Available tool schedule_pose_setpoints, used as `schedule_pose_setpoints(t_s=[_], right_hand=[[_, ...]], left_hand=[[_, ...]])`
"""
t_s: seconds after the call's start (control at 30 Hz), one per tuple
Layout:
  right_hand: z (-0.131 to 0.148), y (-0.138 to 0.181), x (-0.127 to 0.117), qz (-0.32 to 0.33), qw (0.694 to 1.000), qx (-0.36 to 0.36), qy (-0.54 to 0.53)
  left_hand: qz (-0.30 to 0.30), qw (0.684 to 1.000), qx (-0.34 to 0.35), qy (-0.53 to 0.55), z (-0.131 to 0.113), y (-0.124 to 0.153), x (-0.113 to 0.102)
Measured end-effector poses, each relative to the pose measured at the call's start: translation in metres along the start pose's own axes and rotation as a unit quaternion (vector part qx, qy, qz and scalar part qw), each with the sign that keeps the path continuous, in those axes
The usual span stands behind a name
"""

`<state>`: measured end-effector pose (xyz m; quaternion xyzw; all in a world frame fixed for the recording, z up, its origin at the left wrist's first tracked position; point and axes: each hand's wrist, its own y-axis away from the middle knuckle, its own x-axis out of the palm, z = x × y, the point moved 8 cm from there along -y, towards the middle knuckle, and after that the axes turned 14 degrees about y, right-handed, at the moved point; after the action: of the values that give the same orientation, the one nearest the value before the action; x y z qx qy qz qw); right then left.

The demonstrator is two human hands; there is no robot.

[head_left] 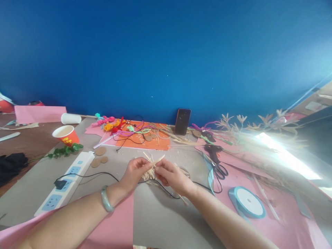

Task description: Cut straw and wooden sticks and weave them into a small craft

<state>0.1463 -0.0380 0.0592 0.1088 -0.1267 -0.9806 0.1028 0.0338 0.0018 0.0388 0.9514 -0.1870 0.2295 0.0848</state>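
My left hand (136,170), with a pale green bangle (107,199) on its wrist, has thumb and fingers pinched on a pale straw strip (161,158). The fingers of my right hand (171,175) are closed on the same strip from the other side. Between and beneath my hands lies a loose bunch of cut straw pieces (147,174), partly hidden by the fingers. A black cord (166,192) runs across the grey table right below them.
At left stand a white power strip (68,183), round wooden discs (100,150) and a red paper cup (66,135). Behind are orange paper (155,143) and an upright phone (183,121). At right lie a black glue gun (214,152), scissors (220,170), a ribbon spool (247,202) and dried stalks (249,148).
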Motion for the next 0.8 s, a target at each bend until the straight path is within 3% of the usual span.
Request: schedule_pose_setpoints(t_s=[0.13,0.43,0.6,0.8], right_hand=[[-0.002,0.000,0.003,-0.020,0.999,0.010,0.043],[-0.008,0.000,0.006,0.017,0.996,0.058,-0.064],[-0.003,0.003,0.009,0.059,0.990,0.075,-0.103],[0.002,0.008,0.006,0.065,0.986,0.080,-0.133]], left_hand=[[0.026,1.000,0.014,-0.006,0.001,0.001,0.003],[0.076,0.997,-0.006,-0.005,0.004,0.002,0.011],[0.067,0.997,0.012,-0.042,-0.005,0.003,0.011],[0.081,0.992,0.055,-0.080,-0.022,0.004,0.016]])
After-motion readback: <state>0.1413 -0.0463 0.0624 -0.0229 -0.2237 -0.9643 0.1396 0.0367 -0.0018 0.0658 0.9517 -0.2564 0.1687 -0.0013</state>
